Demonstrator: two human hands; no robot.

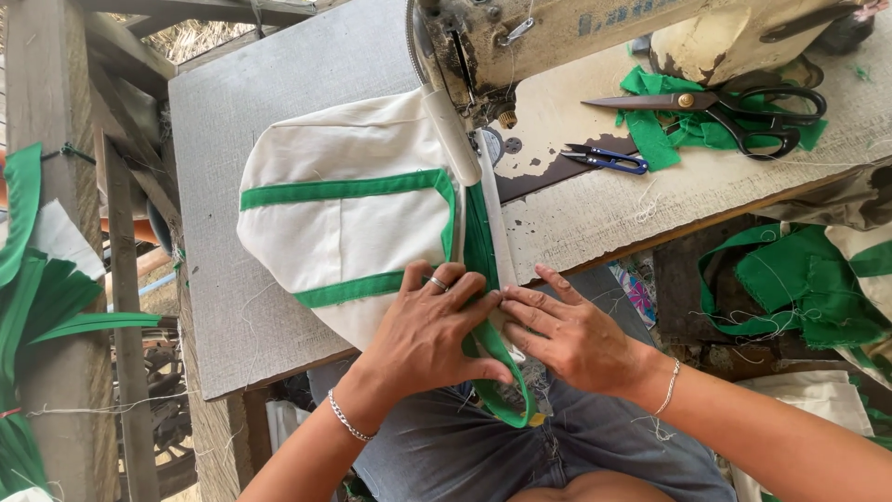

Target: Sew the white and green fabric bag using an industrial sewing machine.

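Hands [502, 325] spread flat, pressing green binding [480, 246] at bag [344, 214] edge, table edge close.

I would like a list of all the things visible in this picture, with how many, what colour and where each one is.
Sewing machine: one, worn cream, top centre of the table.
Table: one, grey top, centre.
Cloth bag: one, cream with green bands, on the table under the machine.
Green trim strip: one, green, along the bag edge, hanging down toward the lap.
Large scissors: one, black handles, upper right.
Thread snips: one, blue, near the machine base.
Green scraps: several, under the scissors.
Green and cream fabric pile: one heap, lower right.
Left hand: one, ring and bracelet, pressing the bag.
Right hand: one, bracelet, pressing the trim.
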